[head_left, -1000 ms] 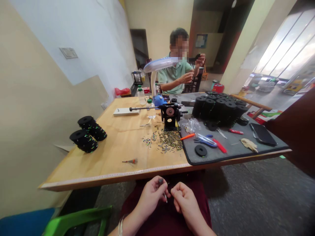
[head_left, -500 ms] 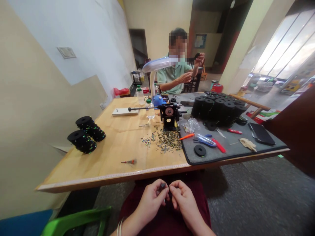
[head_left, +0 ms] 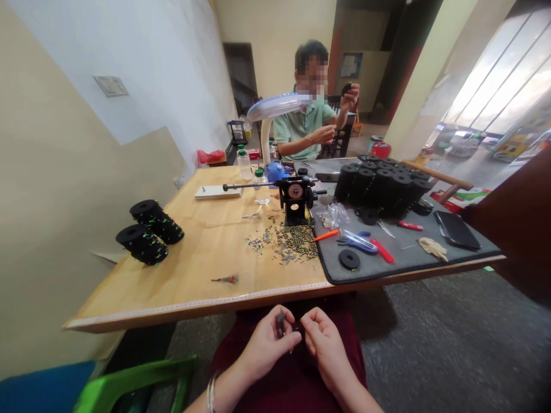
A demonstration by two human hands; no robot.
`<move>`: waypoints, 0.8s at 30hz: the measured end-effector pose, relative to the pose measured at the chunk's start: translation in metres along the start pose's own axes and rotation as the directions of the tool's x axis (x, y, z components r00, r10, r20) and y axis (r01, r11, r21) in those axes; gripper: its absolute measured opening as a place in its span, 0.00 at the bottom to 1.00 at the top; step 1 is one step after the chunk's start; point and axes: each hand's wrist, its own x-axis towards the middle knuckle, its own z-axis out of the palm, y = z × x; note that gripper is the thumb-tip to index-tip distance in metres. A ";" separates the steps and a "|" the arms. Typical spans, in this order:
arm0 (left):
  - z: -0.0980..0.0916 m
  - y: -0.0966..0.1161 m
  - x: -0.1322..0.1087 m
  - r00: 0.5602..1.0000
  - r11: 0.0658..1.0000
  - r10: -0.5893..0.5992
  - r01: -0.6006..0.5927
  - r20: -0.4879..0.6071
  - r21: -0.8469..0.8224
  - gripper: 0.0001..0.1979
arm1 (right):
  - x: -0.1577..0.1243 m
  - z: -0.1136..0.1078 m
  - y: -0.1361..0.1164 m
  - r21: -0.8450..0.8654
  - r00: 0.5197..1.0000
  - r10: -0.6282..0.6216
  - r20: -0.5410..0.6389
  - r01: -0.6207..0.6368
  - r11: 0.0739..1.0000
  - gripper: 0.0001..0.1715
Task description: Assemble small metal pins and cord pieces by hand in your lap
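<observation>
Left hand [head_left: 264,344] pinches a small dark metal piece [head_left: 280,324]; right hand [head_left: 322,344] fingertips pinched beside it; slack grip risks dropping it onto lap

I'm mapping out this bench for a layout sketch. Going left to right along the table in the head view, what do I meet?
Two black spools → small screwdriver → heap of small metal pieces → black disc → red-handled tool → black phone.
</observation>
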 end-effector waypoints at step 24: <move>-0.008 0.006 0.001 0.980 0.966 0.134 -0.097 -0.144 0.238 0.05 | -0.004 0.003 -0.008 -0.287 0.982 0.012 0.187 0.043 0.957 0.13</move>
